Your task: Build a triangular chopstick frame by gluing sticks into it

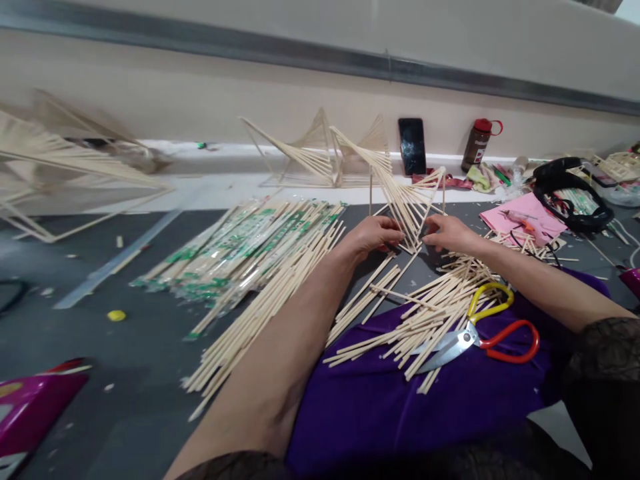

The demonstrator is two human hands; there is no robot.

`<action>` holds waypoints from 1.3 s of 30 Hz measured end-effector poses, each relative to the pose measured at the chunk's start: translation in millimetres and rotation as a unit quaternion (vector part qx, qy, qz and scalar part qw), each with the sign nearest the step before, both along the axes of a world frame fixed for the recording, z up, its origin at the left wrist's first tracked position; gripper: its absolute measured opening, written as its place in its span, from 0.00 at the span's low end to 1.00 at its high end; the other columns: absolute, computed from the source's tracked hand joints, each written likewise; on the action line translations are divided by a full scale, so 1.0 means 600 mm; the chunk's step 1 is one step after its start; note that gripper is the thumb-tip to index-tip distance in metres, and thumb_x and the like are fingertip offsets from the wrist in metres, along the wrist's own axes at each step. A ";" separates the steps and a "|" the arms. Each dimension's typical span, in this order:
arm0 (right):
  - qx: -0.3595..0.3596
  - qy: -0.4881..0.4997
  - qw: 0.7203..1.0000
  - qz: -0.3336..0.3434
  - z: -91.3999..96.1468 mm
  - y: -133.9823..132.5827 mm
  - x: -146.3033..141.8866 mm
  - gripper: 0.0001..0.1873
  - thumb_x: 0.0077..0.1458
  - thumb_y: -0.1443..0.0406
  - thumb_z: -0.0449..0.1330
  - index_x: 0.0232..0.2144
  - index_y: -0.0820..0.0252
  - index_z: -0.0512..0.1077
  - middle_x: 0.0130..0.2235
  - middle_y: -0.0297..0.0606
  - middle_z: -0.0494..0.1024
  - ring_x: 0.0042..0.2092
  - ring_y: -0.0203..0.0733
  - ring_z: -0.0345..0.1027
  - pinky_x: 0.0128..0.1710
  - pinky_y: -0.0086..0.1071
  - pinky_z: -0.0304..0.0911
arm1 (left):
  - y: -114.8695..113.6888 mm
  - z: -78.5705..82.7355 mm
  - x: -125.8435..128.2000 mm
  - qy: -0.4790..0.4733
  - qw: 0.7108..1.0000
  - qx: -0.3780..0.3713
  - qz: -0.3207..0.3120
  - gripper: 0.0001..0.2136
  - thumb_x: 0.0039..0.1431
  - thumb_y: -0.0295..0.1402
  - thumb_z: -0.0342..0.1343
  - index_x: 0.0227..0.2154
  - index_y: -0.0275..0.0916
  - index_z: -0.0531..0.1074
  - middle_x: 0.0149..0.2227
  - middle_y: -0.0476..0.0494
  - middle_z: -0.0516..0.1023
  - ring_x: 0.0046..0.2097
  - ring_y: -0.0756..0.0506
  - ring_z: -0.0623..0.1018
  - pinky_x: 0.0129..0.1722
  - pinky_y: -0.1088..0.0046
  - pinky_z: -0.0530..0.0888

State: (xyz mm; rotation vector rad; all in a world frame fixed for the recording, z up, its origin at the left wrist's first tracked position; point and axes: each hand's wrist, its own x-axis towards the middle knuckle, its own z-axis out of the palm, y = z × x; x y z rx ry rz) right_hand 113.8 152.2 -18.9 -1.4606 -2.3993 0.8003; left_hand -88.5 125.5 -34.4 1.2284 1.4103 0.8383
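A lattice frame of thin wooden chopsticks [397, 193], its sticks fanned into a twisted surface, stands in front of me with a pointed corner toward me. My left hand [377, 235] is at the left of this corner, with bent fingers closed on its sticks. On the corner's other side, my right hand [447, 233] pinches the frame's edge between thumb and fingers. Exact fingertip contact is small and partly hidden. Below the hands lie loose chopsticks [445, 300], some on purple cloth [360, 413]. Scissors [467, 337] with one yellow and one red handle rest over them.
Wrapped chopsticks [240, 250] and a bare row [270, 313] lie left. Another stick frame [300, 157] stands behind; a larger one [75, 160] is far left, near a ruler [120, 260]. A phone [413, 147], bottle [477, 147] and glue gun [525, 220] are beyond.
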 end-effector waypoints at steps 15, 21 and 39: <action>-0.052 -0.007 0.917 0.395 0.051 -0.108 0.056 0.14 0.61 0.63 0.54 0.33 0.63 0.79 0.34 0.37 0.81 0.35 0.35 0.72 0.37 0.26 0.61 | -0.002 -0.012 0.020 0.003 1.000 -0.006 -0.018 0.11 0.38 0.33 0.65 0.28 0.35 0.75 0.25 0.48 0.76 0.26 0.51 0.73 0.23 0.78 0.65; 0.006 0.031 0.998 0.053 0.020 -0.030 0.025 0.10 0.54 0.68 0.57 0.33 0.64 0.79 0.23 0.31 0.75 0.24 0.32 0.68 0.26 0.24 0.58 | 0.002 -0.017 0.023 0.006 1.000 -0.011 -0.013 0.14 0.37 0.34 0.66 0.30 0.36 0.75 0.25 0.47 0.77 0.26 0.50 0.73 0.23 0.78 0.65; -0.143 0.097 0.985 0.008 -0.019 -0.005 -0.008 0.08 0.53 0.68 0.58 0.23 0.63 0.72 0.20 0.29 0.72 0.18 0.28 0.64 0.16 0.20 0.54 | 0.000 -0.020 0.021 -0.020 0.999 -0.024 -0.022 0.11 0.38 0.28 0.63 0.30 0.34 0.75 0.23 0.48 0.76 0.24 0.51 0.73 0.20 0.78 0.65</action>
